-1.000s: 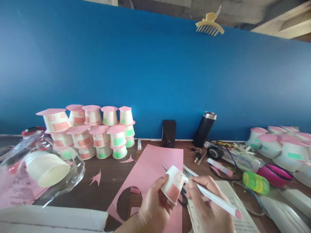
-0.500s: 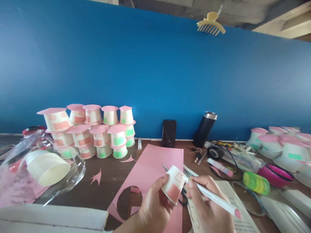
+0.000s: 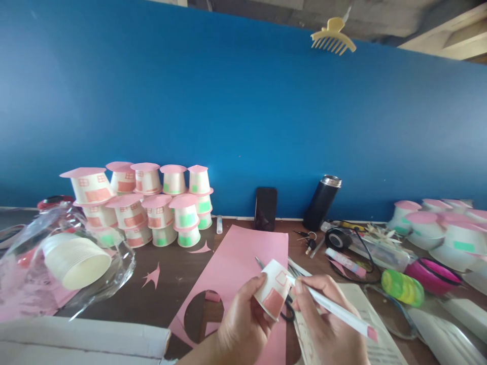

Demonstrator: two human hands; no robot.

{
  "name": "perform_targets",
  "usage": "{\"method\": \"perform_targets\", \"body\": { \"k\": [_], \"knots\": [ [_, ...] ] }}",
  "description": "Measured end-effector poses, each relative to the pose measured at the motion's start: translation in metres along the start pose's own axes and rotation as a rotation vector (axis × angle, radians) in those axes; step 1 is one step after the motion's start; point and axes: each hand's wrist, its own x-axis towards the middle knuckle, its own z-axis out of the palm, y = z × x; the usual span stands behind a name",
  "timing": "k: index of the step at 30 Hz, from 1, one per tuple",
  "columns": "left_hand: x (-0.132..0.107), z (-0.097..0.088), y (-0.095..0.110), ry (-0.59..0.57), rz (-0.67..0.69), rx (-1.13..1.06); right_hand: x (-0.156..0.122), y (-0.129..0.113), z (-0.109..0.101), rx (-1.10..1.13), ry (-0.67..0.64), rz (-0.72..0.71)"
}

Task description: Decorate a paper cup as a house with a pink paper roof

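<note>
Facing blue wall point(image 3: 243, 101), cluttered brown table point(image 3: 167, 289)

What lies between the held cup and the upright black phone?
In the head view, part of the pink sheet shows there, with the scissors tip poking out beside the cup.

A craft corner, whether in a home or school I cannot tell: a dark brown wooden table point(image 3: 177, 271) against a flat blue panel point(image 3: 236, 116) carries a pink paper sheet point(image 3: 243, 253) with a round cut-out, black-handled scissors point(image 3: 290, 311) and stacked pink-topped white paper cups point(image 3: 156, 219), while a white, pink-ended marker point(image 3: 338, 308) meets another cup point(image 3: 270, 285).
</note>
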Motion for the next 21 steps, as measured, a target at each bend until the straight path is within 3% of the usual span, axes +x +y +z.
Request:
{"method": "perform_targets", "body": {
  "k": [21],
  "knots": [
    [-0.0017,0.0036,0.0005,0.013,-0.002,0.025,0.0004,-0.0025,-0.0015,-0.025,-0.019,0.008]
  ]
}}
